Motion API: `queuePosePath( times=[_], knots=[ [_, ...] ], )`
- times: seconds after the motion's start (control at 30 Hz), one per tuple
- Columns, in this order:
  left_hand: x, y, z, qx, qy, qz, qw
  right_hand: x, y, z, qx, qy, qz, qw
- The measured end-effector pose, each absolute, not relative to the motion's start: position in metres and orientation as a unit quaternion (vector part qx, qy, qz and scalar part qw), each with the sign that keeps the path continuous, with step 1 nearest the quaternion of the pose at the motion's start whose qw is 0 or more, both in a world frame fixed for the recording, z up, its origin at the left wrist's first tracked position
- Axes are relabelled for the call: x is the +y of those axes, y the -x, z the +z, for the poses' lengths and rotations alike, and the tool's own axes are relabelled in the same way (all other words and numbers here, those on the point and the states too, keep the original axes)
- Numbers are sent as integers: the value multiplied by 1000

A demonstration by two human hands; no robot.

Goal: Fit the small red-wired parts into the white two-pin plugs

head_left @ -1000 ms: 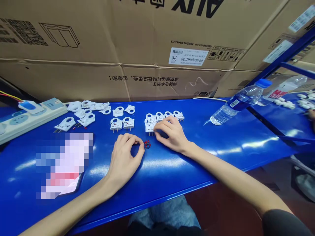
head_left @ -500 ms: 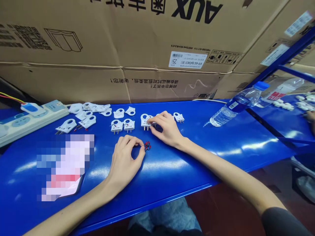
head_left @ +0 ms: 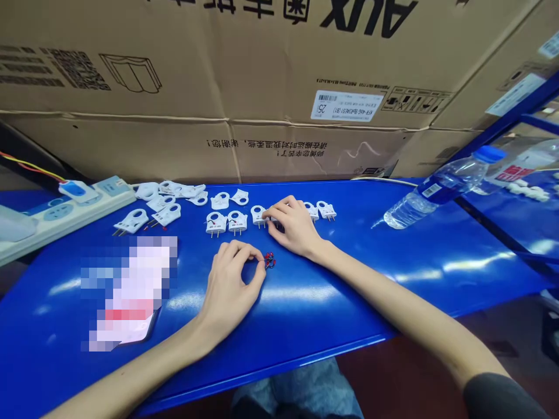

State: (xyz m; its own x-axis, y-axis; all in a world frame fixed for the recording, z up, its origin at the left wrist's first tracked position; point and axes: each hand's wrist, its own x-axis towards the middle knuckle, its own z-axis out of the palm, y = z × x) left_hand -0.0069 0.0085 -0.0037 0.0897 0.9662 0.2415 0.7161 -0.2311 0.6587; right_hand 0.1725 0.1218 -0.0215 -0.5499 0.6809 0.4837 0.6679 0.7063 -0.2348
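Note:
My left hand (head_left: 236, 285) rests low over the blue table with thumb and forefinger pinched together at a small pile of red parts with dark wires (head_left: 269, 260); what lies between the fingertips is too small to make out. Farther back, my right hand (head_left: 292, 227) has its fingers curled over a white plug housing, mostly hidden beneath them. Just left of those fingertips stands another white plug housing (head_left: 259, 216) with a round hole and metal pins. Two similar housings (head_left: 325, 209) show to the right, partly behind the hand.
Two plug housings (head_left: 237, 222) with thin wires stand left, near loose white covers (head_left: 220, 201). More white pieces (head_left: 168, 214) lie by a power strip (head_left: 56, 218). A phone (head_left: 144, 329) lies front left. A water bottle (head_left: 419, 201) leans at right before a cardboard box (head_left: 271, 93).
The whole view has shifted, so everything appears a little farther right except at the arms. My right hand has moved slightly left relative to the plug housings, uncovering those at its right.

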Motion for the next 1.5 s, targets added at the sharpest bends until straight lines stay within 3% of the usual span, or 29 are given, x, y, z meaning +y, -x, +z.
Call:
queuePosePath(
  times=[0.73,1.17,1.5],
  knots=[
    [10,7,-3,585,-708,351,181,125,-136,-11,-923,318,-11,217],
    [8,7,1,575,-685,402,196,104,-192,-4,-873,317,-9,370],
    [12,7,-6,619,-644,381,240,83,-202,-7,-865,278,-53,415]
  ],
)
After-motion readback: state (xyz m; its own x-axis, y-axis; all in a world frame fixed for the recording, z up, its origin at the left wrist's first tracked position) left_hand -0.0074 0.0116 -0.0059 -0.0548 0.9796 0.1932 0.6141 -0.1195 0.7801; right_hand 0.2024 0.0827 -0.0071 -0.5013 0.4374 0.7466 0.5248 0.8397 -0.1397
